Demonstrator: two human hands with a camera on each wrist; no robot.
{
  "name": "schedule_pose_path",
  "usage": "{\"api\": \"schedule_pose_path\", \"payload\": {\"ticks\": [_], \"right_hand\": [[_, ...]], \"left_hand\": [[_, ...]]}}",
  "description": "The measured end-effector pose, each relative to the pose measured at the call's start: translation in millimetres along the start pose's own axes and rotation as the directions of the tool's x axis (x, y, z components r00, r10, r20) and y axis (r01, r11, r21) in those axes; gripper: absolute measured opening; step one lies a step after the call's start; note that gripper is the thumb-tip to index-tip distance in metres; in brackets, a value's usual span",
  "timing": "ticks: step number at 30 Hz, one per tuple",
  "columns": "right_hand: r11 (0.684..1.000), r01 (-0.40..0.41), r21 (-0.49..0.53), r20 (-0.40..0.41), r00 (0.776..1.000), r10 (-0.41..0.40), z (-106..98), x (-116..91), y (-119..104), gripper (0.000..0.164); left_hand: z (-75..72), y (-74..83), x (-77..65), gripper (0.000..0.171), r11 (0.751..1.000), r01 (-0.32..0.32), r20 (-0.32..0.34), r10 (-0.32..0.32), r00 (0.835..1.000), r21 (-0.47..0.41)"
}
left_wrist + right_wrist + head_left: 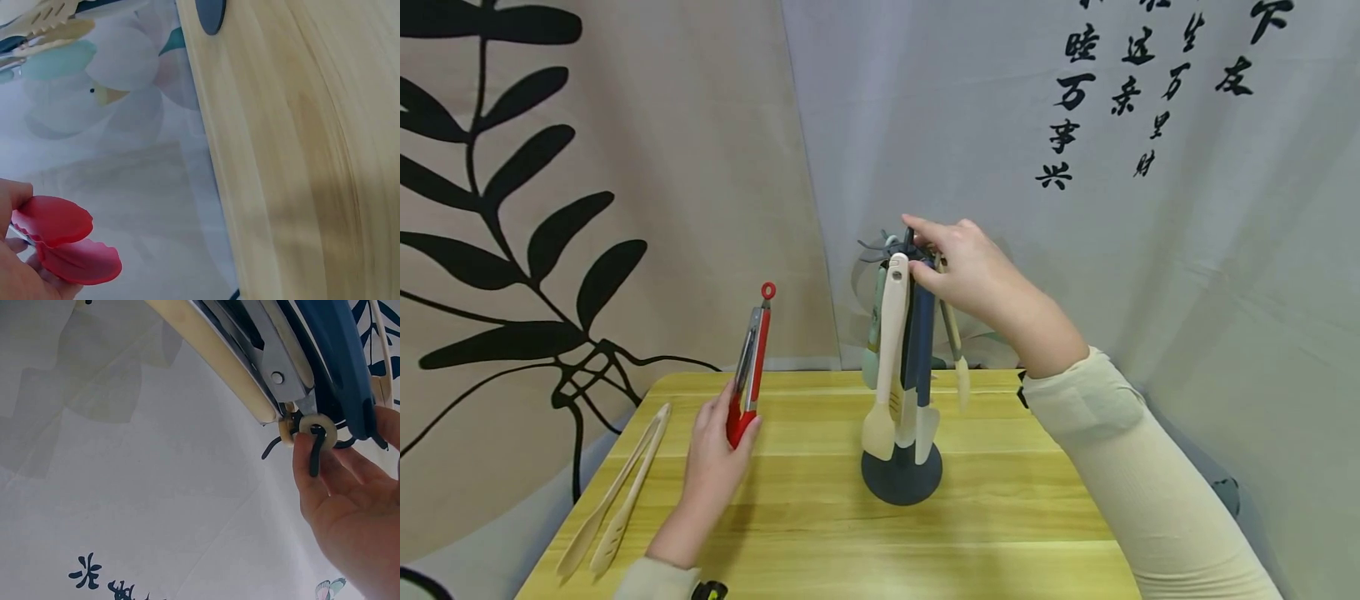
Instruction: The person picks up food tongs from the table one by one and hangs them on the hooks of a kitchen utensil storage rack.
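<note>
My left hand [718, 454] grips red-and-steel tongs [758, 354] near their red silicone tips, with the ring end pointing up. In the left wrist view, the scalloped red tips [75, 240] stick out past the fingers. My right hand [966, 262] is curled over the top of a dark utensil stand [901, 479]. The right wrist view shows one fingertip touching a cream ring [326, 428] on a hook, beside a blue handle [350, 369]. A cream spoon [891, 333] and blue-handled utensils [926, 333] hang around the stand.
Long beige tongs [617, 492] lie along the left edge of the wooden table [1000, 517]. Behind stands a curtain [940, 100] with a dark plant print and black characters.
</note>
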State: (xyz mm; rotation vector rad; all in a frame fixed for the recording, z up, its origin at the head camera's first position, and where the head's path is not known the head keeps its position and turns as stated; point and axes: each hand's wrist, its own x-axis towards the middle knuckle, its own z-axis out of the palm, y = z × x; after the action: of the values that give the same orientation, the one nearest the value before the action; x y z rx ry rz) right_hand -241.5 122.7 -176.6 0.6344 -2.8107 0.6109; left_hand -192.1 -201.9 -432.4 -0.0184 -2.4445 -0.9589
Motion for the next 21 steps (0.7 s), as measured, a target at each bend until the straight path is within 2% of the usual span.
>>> {"api": "schedule_pose_path", "payload": {"ticks": [12,21], "right_hand": [[1.0,-0.001,0.004,-0.004,1.0,0.001,1,1,1,0.059],[1.0,0.004,-0.011,-0.006,1.0,-0.004,1,1,1,0.059]], "left_hand": [[3.4,12.0,4.0,0.069,0.991,-0.091,0.005,0.092,0.996,-0.097],[5.9,20.4,4.0,0.069,0.981,-0.123,0.015,0.127,0.992,-0.151]]}}
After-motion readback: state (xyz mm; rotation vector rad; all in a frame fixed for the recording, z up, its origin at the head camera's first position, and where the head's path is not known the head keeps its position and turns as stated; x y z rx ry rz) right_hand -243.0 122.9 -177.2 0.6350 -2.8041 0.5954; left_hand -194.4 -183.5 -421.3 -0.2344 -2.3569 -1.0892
